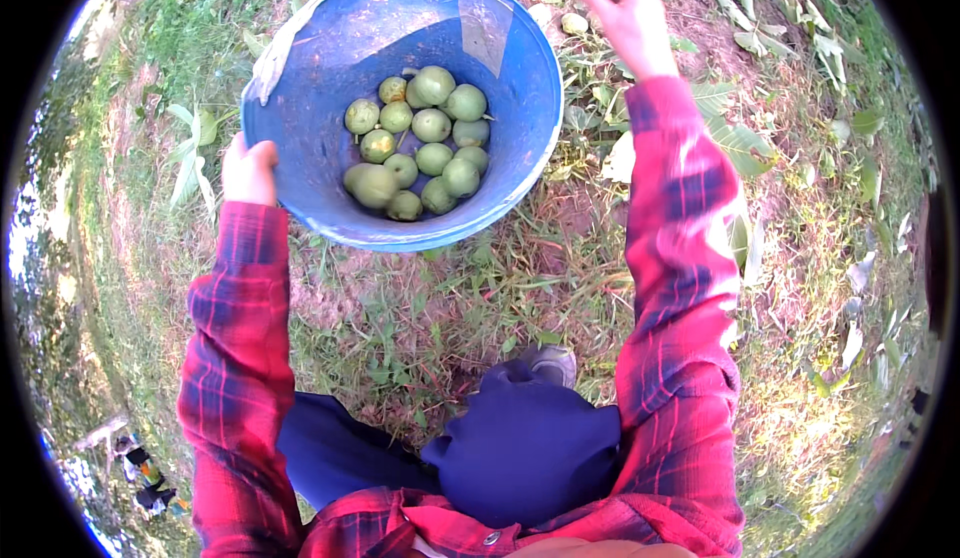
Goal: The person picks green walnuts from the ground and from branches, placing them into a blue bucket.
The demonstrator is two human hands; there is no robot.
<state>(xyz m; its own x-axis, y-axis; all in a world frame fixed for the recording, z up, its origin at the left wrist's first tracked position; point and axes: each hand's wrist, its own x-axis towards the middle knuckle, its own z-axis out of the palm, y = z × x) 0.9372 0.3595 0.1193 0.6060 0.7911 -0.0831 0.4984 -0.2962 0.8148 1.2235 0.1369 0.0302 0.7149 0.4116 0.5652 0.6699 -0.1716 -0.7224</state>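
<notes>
Well, in the head view a blue bucket (525, 108) stands on the ground at eleven o'clock, its mouth turned up so that the inside shows. Round green fruits (432, 126) lie in a loose heap on its bottom, several touching one another; one toward the heap's eleven o'clock has brownish patches on its skin. A pale limp piece (290, 43), cloth or leaf I can't tell, hangs over the rim at the bucket's ten o'clock, and a pale four-sided patch (485, 30) shows on the inner wall at about one o'clock.

The left hand (248, 170) grips the bucket's rim at its eight o'clock, thumb over the edge and the other fingers mostly hidden outside. The right hand (632, 18) is at one o'clock, clear of the bucket, with its fingers bent toward eleven o'clock. Something green shows at its fingertips by the picture's edge, but blur keeps me from telling whether the hand is closed on it. A pale green fruit (574, 24) lies on the ground just beside that hand.

Large leaves (745, 148) lie on the grass at two o'clock. Dark blue trousers (530, 448) fill six o'clock, with a shoe (556, 366) showing at five.
</notes>
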